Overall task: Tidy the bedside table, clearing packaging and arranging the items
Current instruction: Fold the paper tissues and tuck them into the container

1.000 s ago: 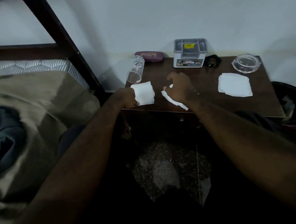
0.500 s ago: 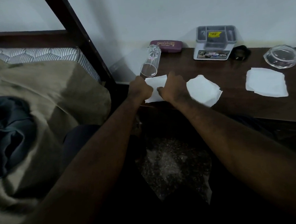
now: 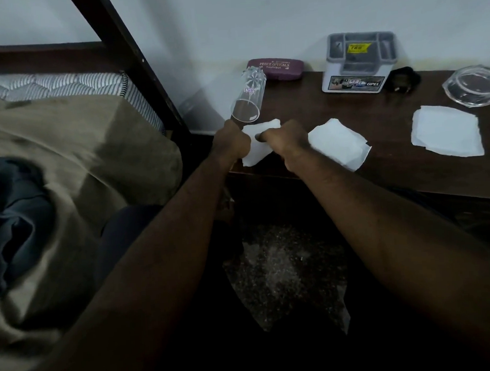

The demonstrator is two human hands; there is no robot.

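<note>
The white tissue point(image 3: 255, 144) sits at the bedside table's point(image 3: 377, 120) front left corner, thin and crumpled, pinched between your left hand point(image 3: 231, 143) and right hand point(image 3: 285, 139), both closed on it. Just behind, a clear ribbed glass point(image 3: 248, 99) lies on its side, mouth pointing toward you, long axis running front to back.

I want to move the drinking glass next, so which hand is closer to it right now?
Left. The left hand sits just below the open mouth of the tipped glass, gripping a white paper. The right hand grips the same paper further right.
</note>
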